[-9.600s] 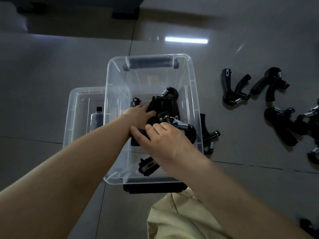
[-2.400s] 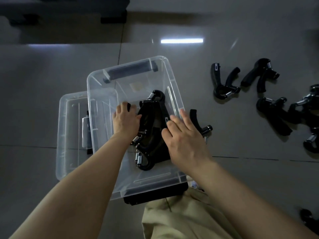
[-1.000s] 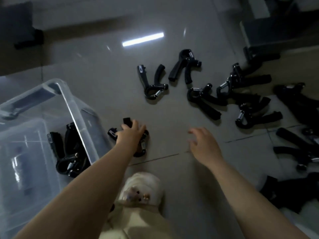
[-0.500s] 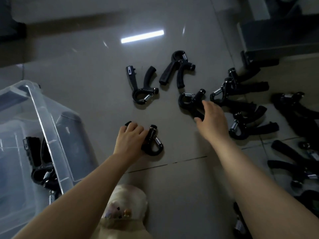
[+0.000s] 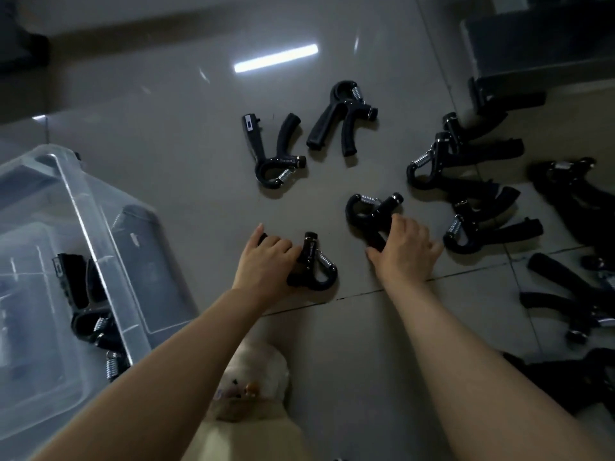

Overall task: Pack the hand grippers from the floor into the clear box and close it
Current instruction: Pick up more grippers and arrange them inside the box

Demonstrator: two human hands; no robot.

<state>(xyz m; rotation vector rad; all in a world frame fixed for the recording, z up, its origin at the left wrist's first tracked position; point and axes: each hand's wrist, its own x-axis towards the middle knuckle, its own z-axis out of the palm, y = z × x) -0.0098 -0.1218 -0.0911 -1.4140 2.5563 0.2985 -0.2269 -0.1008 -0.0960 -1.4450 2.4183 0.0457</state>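
Observation:
Black hand grippers with steel springs lie scattered on the grey tiled floor. My left hand (image 5: 266, 261) grips the handles of one hand gripper (image 5: 316, 267) lying on the floor. To its right, my right hand (image 5: 404, 251) closes round the handles of another hand gripper (image 5: 369, 207). The clear box (image 5: 86, 221) stands open at the left with a few hand grippers (image 5: 83, 294) inside. Two more hand grippers (image 5: 269, 151) (image 5: 342, 118) lie farther out, and several more hand grippers (image 5: 466, 181) crowd the right side.
The box's clear lid (image 5: 20, 261) shows through beneath and beside the box at the far left. My knee in beige cloth (image 5: 253, 387) is at the bottom centre. Dark furniture (image 5: 532, 61) stands at the top right. A floor joint (image 5: 359, 292) runs under my wrists.
My right hand has dropped from above onto the hand gripper and curled round its handles. My left hand keeps its grip on the nearer one. The view has shifted slightly.

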